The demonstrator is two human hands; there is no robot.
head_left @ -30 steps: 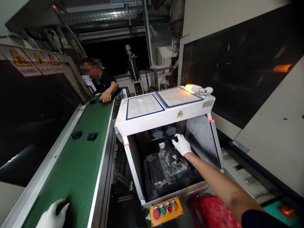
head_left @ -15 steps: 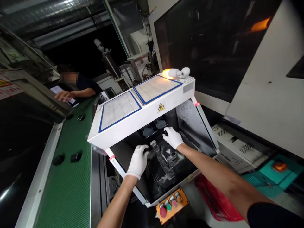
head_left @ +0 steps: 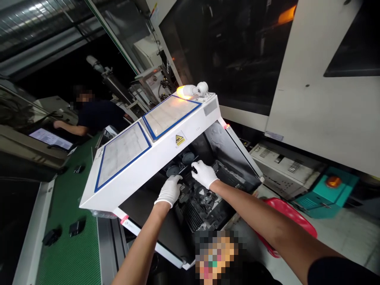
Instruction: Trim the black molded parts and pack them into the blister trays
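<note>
Both my hands, in white gloves, are inside the white machine housing. My right hand has its fingers curled round a small black part, of which only a bit shows. My left hand is beside it, fingers bent and somewhat apart, with nothing visible in them. Its fingertips are close to the front of a round grey disc; whether they touch anything I cannot tell. A second grey disc sits behind my right hand. Below both hands lies a dark fixture with a ribbed bellows.
A green conveyor belt carrying several black parts runs along the left. Another person sits at a screen beyond it. An amber lamp glows on the housing. A red stool and teal machine stand at right.
My left hand has moved deeper into the housing, closer to the discs and my right hand. The view has shifted right. The other person's arm has drawn back towards the screen.
</note>
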